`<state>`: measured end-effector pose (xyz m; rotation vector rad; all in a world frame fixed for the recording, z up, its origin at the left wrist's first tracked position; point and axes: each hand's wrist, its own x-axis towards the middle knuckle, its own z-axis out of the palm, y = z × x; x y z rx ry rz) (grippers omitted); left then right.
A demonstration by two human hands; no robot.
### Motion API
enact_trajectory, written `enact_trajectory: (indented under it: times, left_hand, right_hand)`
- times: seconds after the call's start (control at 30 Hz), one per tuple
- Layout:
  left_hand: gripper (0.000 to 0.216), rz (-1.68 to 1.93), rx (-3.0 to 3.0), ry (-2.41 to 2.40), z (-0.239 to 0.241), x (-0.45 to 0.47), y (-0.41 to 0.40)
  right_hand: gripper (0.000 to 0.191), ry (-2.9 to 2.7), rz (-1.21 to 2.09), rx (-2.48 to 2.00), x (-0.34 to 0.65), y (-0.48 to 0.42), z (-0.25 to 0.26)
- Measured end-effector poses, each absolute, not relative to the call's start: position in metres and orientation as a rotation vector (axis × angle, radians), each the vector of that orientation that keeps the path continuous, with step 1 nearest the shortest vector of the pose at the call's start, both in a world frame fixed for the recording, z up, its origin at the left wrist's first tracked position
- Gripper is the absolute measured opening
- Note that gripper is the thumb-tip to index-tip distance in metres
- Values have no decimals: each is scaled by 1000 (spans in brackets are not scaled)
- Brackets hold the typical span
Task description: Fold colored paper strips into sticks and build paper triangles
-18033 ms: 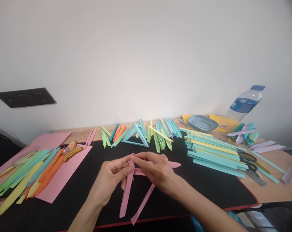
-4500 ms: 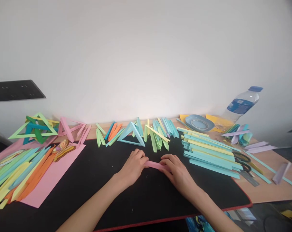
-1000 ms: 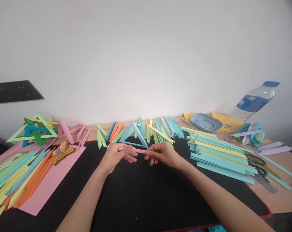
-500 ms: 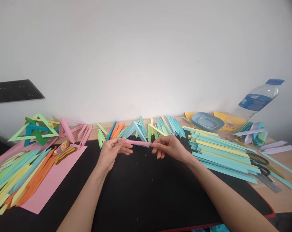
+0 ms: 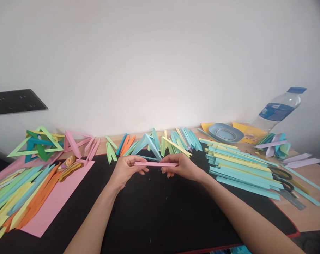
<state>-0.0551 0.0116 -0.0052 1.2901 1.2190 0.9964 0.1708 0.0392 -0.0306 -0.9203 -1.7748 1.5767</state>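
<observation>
Pink strip (image 5: 156,164) pinched endwise by left hand (image 5: 125,170) and right hand (image 5: 183,167); bottle label (image 5: 272,110) unreadable.

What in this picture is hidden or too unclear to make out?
Head view:
- pink strip, pinched by left hand and right hand: folded or single, too small to tell.
- scissors: blades hidden under the blue strip pile.
- bottle: label print too small.
- mixed strip pile: cut by the left edge.
</observation>
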Motion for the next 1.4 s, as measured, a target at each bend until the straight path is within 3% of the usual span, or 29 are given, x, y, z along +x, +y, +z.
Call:
enact_trajectory:
  times: [0.6, 0.97, 1.07, 1.23, 1.4]
  left_hand:
    - [31, 1102, 1164, 1224, -3, -57, 12]
    - [27, 1127, 1218, 1225, -1, -51, 8]
    - [26, 1108, 1246, 1222, -2, -49, 8]
    - [24, 1123, 1290, 1255, -5, -48, 9]
    - [24, 1141, 1377, 1285, -9, -44, 8]
  right_hand:
    - [41, -1720, 1456, -885, 188, 47, -14]
    - [44, -1438, 870, -1103, 203, 55, -7]
    - [49, -1654, 986, -1077, 197, 51, -9]
    - [39, -2078, 1306, -912, 188, 44, -12]
    - [48, -2096, 1614, -735, 186, 41, -10]
